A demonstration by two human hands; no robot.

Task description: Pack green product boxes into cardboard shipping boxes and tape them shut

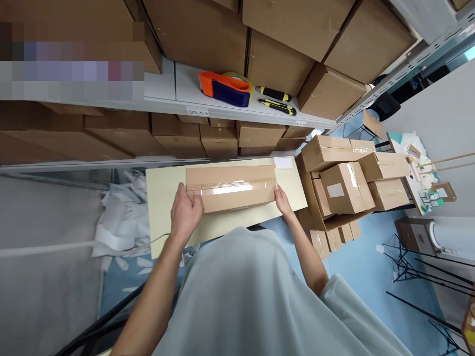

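Note:
A long cardboard box [237, 198] with clear tape along its top lies over a pale yellow tabletop [166, 193]. My left hand [185, 210] grips its left end, thumb on the top face. At the opposite end, my right hand [282, 200] is closed on the lower right corner. Whether the box rests on the tabletop or is held slightly above it, I cannot tell. A white paper label [283, 163] lies by the tabletop's back edge, just right of the box.
On the shelf [189, 91] ahead sit an orange and blue tape dispenser [226, 89], yellow-black utility knives [276, 101] and large cartons [200, 34]. To the right, a big open carton [313, 195] holds several taped boxes [347, 188]. White crumpled material [122, 212] lies at the left.

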